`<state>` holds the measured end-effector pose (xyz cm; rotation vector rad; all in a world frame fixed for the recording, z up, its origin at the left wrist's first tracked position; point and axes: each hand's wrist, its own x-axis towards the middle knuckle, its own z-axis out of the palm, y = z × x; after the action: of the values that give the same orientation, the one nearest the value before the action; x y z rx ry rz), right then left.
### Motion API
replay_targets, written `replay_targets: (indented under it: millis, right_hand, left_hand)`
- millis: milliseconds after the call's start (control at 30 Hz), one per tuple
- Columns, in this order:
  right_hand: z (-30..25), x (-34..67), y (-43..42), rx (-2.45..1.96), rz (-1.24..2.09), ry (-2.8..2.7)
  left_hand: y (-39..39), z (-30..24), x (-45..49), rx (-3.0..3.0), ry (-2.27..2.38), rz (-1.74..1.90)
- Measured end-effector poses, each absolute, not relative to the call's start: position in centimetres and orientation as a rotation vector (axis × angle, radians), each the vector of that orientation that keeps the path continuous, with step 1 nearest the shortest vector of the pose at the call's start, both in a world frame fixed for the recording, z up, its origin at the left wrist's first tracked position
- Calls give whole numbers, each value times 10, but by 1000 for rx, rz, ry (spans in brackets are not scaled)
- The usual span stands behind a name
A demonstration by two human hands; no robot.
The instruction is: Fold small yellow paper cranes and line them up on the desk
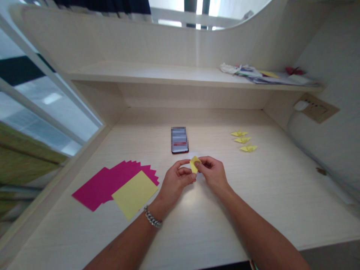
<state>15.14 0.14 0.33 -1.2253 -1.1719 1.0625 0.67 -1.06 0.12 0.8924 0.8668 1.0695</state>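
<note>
A small folded piece of yellow paper [194, 163] is held up between my two hands, just above the desk. My left hand [176, 179], with a chain bracelet on its wrist, grips the paper's left and lower edge with its fingertips. From the other side my right hand [213, 171] pinches it, the thumb lying over its face. Part of the paper is hidden by the fingers. Beyond the hands a phone [179, 139] lies on the desk. Three yellow folded-paper cranes [242, 140] sit in a short column to the right.
Magenta paper sheets [112, 182] lie fanned out at the left, with a yellow sheet [135, 194] over their near edge. A shelf [157, 73] spans the back, holding papers [261, 76] at its right. A cable [298, 144] runs down from the wall socket [319, 107].
</note>
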Motion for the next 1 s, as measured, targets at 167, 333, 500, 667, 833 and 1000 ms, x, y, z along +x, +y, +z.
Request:
replay_targets:
  millis: [167,333,500,667,833,1000]
  right_hand:
    - [3,153,2,-1226,1024,-1130]
    - [4,153,0,-1248,920,-1125]
    - [7,150,-5,-1275,802,-1162]
    - [8,146,-11,-1262,717,-1215]
    - [6,144,-10,-1268,741,-1118]
    - [4,149,-1,-1244,860,-983]
  left_hand:
    - [-10,4,5,973,879,1038]
    - [-12,6,5,1175,1046,988]
    - [-16,6,6,1390,1176,987]
    - [-15,8,2,1509,1276,1007]
    - [-15,11,2,1589,1372,995]
    - [-11,10,4,1307,1238,947]
